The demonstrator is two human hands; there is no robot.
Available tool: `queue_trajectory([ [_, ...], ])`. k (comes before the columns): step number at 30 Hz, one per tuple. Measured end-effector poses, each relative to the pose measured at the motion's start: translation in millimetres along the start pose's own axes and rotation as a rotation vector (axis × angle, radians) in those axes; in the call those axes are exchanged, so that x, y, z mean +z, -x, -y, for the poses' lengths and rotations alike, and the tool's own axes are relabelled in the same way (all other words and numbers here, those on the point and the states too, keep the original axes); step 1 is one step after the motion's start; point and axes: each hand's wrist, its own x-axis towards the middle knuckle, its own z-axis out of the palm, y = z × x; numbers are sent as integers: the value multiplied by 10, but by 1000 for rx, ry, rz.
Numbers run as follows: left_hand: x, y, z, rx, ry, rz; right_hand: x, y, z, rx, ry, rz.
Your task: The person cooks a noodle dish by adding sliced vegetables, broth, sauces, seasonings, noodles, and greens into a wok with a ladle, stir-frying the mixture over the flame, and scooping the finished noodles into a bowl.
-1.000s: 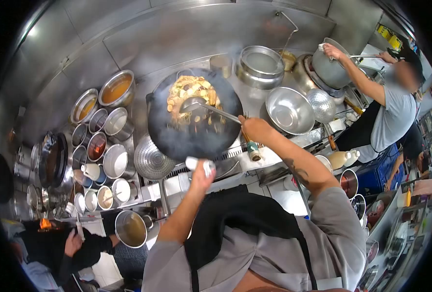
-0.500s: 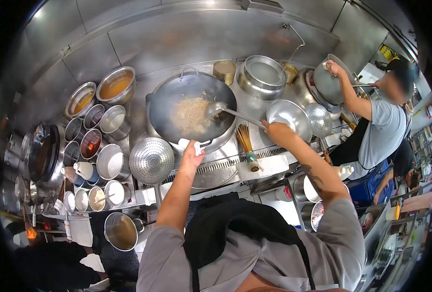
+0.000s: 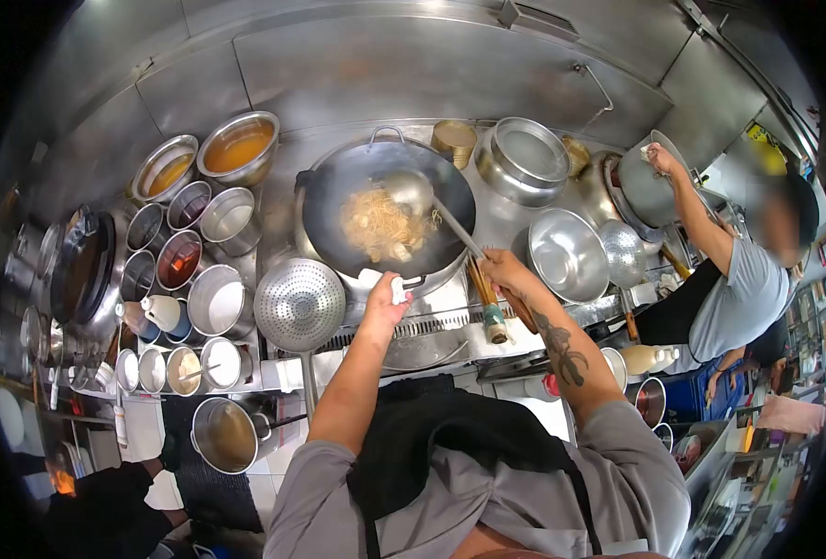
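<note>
A large dark wok (image 3: 324, 233) sits on the stove in front of me, with steaming noodles (image 3: 376, 228) in its middle. My left hand (image 3: 385, 300) is closed around the wok's near handle through a folded white cloth (image 3: 370, 278). In my right hand (image 3: 508, 276) is the long handle of a metal ladle (image 3: 409, 189). Its bowl is inside the wok at the back right of the noodles. Below that hand a bamboo wok brush (image 3: 493, 317) lies on the stove front, partly covered by the hand and handle.
A perforated strainer (image 3: 299, 303) lies left of the wok. Several metal pots and a bowl of orange liquid (image 3: 238, 149) crowd the far left. To the right are an empty metal bowl (image 3: 569, 256) and a lidded pot (image 3: 525, 158). A co-worker (image 3: 711, 270) tilts a large pot there.
The ladle bowl has moved back and left in the wok, and my right hand has come closer to the wok. The noodles show more clearly through thinner steam. My view has shifted slightly.
</note>
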Motion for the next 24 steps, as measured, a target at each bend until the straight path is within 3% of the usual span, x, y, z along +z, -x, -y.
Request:
queue_trajectory([
  [2,-17,-38,13,-10,8,0,52,-264,66,-140,96,-124],
  [5,-82,-132,29,-20,30,33,236,-640,314,-76,230,-166],
  [8,-115,-182,20,-55,57,61,625,-790,459,-35,200,-16],
  [11,-56,-92,-29,-83,50,11,705,-514,183,-429,464,30],
  [13,-49,-49,-52,-71,52,24,365,-232,-132,-706,640,66],
  [15,-82,-99,-31,-53,45,21,-139,125,-123,-592,732,184],
  [16,-88,-117,-31,-59,12,-47,-238,302,57,-589,845,123],
  [18,-63,81,91,-8,54,20,-473,646,363,-566,1061,-9],
  [22,455,1210,206,-33,37,-30,-602,969,450,-622,882,2],
  [24,375,978,244,-22,23,-93,-686,1124,627,-564,730,187],
])
